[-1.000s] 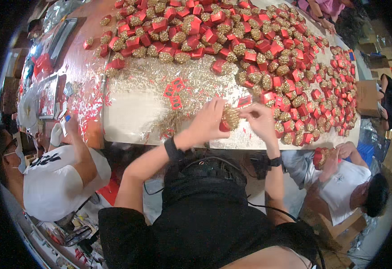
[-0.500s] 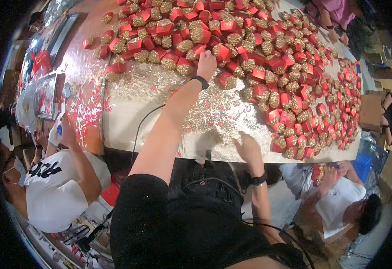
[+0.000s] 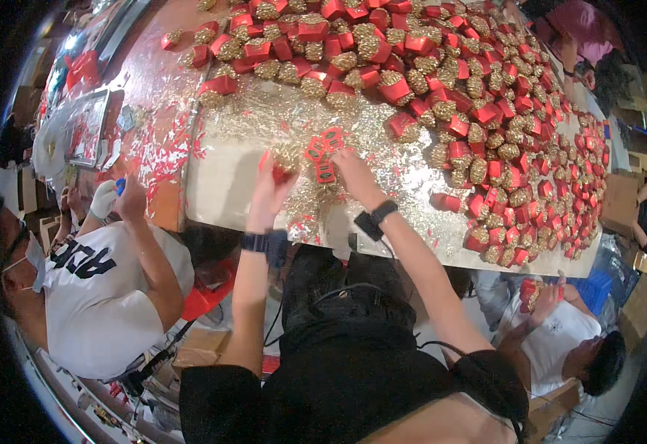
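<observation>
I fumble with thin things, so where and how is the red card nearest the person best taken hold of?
Probably by the near short end of the red card, pinched across its side edges, coming from the person's side: it appears to lie flat, with that end pointing away from the other red cards.

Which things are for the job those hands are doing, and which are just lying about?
In the job:
left hand, holding a red piece
right hand, at the red tags
probably the pile of red-and-gold pieces

Probably just lying about:
red scraps
cardboard box
</observation>
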Demonstrator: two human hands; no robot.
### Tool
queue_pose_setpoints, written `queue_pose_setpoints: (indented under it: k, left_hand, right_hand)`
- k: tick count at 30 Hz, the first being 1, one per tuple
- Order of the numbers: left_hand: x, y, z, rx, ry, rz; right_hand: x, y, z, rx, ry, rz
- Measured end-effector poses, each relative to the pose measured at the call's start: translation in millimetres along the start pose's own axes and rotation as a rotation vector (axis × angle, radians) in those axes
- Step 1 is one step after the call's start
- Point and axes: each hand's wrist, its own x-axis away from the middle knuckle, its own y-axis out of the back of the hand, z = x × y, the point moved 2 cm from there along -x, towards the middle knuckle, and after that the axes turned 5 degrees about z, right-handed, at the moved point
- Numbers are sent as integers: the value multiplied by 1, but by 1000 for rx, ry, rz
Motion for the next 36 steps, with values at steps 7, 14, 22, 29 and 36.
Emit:
queue_pose_setpoints:
  k: [7,14,22,29,36]
  left_hand:
    - [58,71,7,238,74,11]
    - [69,44,26,-24,112,105]
    - [76,-44,44,-440,79,237]
    - [103,-113,61,-956,-312,437]
    - [122,-142,72,-1047,-413,512]
  right_hand:
    - [-23,-37,-22,70,-45,138]
    - [-2,-44,-39,-557,-510,-66]
    - [83,62,38,-2064,-655,-466]
    - [101,111,68,-1733,-474,-647]
    - [112,139,78,-1403,-206,-619]
